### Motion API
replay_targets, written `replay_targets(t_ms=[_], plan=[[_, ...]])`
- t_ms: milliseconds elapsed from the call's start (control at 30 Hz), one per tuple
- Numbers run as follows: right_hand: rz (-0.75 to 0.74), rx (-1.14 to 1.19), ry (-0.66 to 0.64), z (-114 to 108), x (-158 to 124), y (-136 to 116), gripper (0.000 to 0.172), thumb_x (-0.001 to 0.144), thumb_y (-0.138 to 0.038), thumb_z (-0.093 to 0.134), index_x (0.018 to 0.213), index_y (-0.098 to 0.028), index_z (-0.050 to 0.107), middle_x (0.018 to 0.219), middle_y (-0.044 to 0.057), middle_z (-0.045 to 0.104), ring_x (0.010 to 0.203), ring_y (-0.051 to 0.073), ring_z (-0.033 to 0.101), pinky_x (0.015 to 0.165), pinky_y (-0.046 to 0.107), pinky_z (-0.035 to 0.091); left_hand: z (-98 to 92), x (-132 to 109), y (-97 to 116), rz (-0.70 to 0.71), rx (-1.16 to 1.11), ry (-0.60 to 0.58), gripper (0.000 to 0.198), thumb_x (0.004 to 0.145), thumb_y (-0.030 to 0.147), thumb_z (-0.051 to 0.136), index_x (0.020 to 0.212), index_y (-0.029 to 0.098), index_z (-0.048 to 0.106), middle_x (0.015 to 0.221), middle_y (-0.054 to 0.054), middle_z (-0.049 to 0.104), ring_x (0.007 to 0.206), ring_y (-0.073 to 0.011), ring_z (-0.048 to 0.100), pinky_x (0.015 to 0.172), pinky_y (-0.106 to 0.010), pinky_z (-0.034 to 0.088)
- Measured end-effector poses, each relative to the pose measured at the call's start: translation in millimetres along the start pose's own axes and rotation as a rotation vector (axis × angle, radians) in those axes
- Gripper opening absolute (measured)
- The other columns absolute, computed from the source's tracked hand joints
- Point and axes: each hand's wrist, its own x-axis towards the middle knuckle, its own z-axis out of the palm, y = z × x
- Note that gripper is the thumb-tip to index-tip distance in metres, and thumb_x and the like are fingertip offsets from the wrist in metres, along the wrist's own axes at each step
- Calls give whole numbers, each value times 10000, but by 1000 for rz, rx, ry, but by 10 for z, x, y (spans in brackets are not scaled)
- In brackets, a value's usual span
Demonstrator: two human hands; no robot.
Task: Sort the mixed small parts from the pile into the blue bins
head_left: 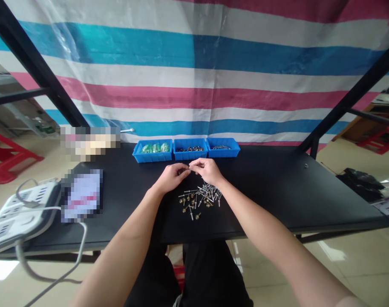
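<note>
My left hand and my right hand meet fingertip to fingertip above the black table, just in front of the middle blue bin. Both have their fingers pinched together; whatever is between them is too small to make out. Below my right hand lies a loose pile of silver rivets mixed with brass-coloured screws. Three blue bins stand in a row: the left bin holds green and clear packets, the middle bin small brownish metal parts, the right bin thin silver pieces.
At the left are a white power strip with cables and a blurred flat item. A striped sheet hangs behind the table between black frame posts. One small metal piece lies far right.
</note>
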Motion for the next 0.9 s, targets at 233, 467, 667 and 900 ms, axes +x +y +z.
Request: replay_targets(t_ms=[233,467,667,900], plan=[[-66,-115,52,-53,23,-3,233,761,-411,682,739,-185,737,771,43,715,703,155,628,664,263,459,1,5,-6,-20,-12,5,299,853,421,521,835,157,659,770,-32,673,664,-148,555,643,-263,427],[-147,-371,-84,-125,-15,-20,123,785,-234,644,736,-170,737,713,30,708,634,134,607,616,236,421,-19,3,-16,-58,3,81,374,899,450,410,736,163,586,700,-35,633,656,-160,558,647,-269,419],[-118,-403,-215,-98,-48,-65,165,798,-229,604,694,-145,700,578,-11,610,546,92,508,552,217,351,-39,-1,-10,-94,48,84,499,897,522,388,613,163,585,579,-21,591,576,-148,526,626,-271,389],[33,-244,-171,-130,-5,-19,219,780,-318,607,655,-147,663,572,-12,594,540,97,495,532,224,342,-51,10,-32,-234,-15,159,654,892,625,298,566,153,614,585,-53,620,600,-170,552,637,-286,402]])
